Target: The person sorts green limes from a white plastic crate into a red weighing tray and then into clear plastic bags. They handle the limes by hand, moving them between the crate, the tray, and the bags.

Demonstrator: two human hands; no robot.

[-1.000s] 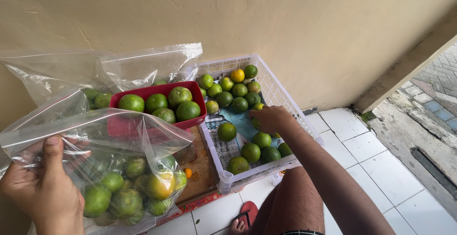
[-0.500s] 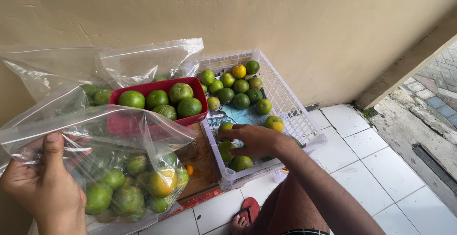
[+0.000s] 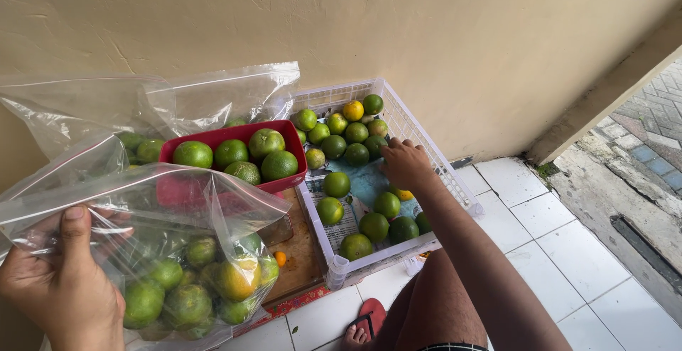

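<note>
Green citrus everywhere, and both hands are working the sorting.

Left hand (image 3: 60, 287) is pinching the rim of the clear plastic bag (image 3: 142, 216), thumb clamped over the film, holding it open with green and yellowish fruits (image 3: 192, 290) sitting just right of and below the hand. Right hand (image 3: 405, 165) is reaching into the white crate (image 3: 455, 180), fingers curled over the oranges (image 3: 355, 145) lying just left of it; a firm grip can't be made out. Between both hands, the red tray (image 3: 284, 184) is carrying more green fruit.
</note>
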